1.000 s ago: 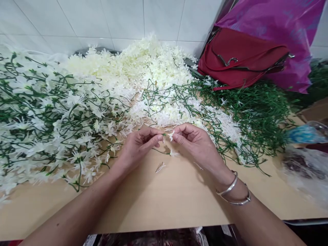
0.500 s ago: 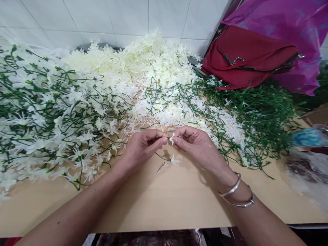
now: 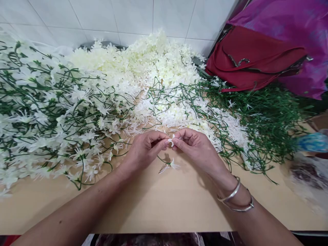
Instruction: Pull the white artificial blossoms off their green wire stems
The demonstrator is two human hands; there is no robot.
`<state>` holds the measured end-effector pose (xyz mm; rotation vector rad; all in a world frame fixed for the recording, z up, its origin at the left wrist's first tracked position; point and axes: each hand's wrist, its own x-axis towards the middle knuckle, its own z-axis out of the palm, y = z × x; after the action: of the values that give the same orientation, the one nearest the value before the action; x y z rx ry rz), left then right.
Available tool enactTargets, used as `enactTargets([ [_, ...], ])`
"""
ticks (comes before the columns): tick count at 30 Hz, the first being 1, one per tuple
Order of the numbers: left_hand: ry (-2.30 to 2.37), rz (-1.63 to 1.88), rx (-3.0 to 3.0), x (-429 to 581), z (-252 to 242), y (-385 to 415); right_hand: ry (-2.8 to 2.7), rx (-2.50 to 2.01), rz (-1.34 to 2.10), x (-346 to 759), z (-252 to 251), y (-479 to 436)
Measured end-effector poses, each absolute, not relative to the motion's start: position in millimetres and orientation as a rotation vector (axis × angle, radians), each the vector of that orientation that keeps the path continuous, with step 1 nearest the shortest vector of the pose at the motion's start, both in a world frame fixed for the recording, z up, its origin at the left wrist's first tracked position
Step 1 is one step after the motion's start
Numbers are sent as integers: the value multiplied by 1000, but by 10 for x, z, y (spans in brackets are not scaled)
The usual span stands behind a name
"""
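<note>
item: small white flower [image 3: 171, 140], pinched between the fingertips of both hands, just in front of the white blossom heap [image 3: 143, 75], which serves as landmark for all entries. left hand [image 3: 146, 150]: thumb and forefinger closed on the thin green stem [image 3: 161, 159] end of the flower; whether they also touch the petals cannot be told. right hand [image 3: 197, 147]: thumb and forefinger closed on the flower from the other side, remaining fingers curled. relation: the two grips meet tip to tip with the flower between them, neither hand nearer; the stem's long axis runs from the pinch down and toward the person, ending by a second loose flower [image 3: 174, 165] and a pale stamen tuft [image 3: 162, 168] on the tan table [image 3: 164, 205], a little nearer the person than the heap's front edge. two silver bangles [image 3: 234, 198]: right wrist. assembled green-and-white sprays [image 3: 46, 116]: left of the heap. bare green stems [image 3: 261, 119]: right of the heap. red handbag [image 3: 253, 58] on a purple bag [image 3: 294, 27]: right of the heap, against the tiled wall [image 3: 128, 15]. writing, brands, labels: none legible.
</note>
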<state>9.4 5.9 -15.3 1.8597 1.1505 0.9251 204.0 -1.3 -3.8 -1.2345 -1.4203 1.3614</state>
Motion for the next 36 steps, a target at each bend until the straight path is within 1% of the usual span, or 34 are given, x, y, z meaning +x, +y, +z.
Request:
enactTargets([
  [11,1159,932,1774,105,-165,70,-1357,-1164,1448,2028,-90,49],
  [20,1041,976,1736,154,-126,59,-1319,-1058,1486,2092,-104,65],
  [28,1178,940,1827,141,-158,66,-1343,-1146,1421,2054,-51,60],
  [36,1143,953,1871,113,-239,96,-1337,-1181,1430,2045,-127,49],
])
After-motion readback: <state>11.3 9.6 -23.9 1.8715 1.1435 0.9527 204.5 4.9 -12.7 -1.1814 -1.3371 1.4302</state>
